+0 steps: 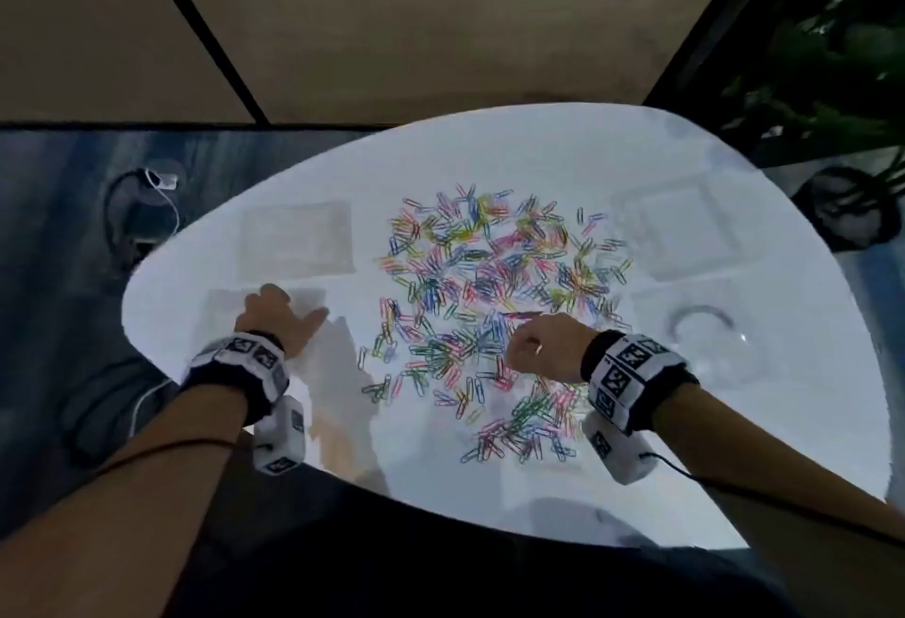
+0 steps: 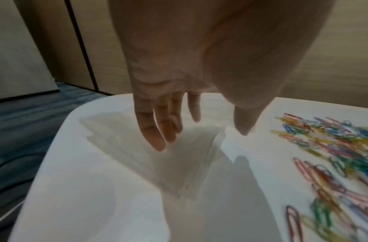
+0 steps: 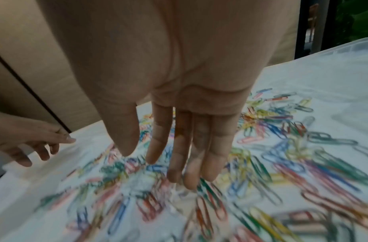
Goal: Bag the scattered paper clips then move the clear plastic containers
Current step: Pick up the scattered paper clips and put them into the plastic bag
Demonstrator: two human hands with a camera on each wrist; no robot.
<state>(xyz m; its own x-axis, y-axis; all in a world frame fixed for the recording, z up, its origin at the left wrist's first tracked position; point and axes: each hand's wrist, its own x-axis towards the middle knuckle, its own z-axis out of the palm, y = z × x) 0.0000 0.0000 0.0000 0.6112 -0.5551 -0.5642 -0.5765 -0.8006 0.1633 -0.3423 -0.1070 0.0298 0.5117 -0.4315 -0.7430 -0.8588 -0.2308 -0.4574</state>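
Presently on record:
Tabletop (image 1: 303, 426): white, rounded.
Paper clips (image 1: 494, 294): coloured, scattered across the middle of the tabletop, none bagged.
Clear bag (image 1: 220, 309): flat at the left edge, under the left hand; a second clear bag (image 1: 296, 238) lies just beyond it.
Clear containers: a square one (image 1: 680, 230) and a round one (image 1: 710, 343), right of the clips.
Left hand (image 1: 279, 323): fingers (image 2: 156, 131) straight, released, over the bag.
Right hand (image 1: 543, 343): fingers (image 3: 199, 155) extended, released, over the clips, grasping nothing.
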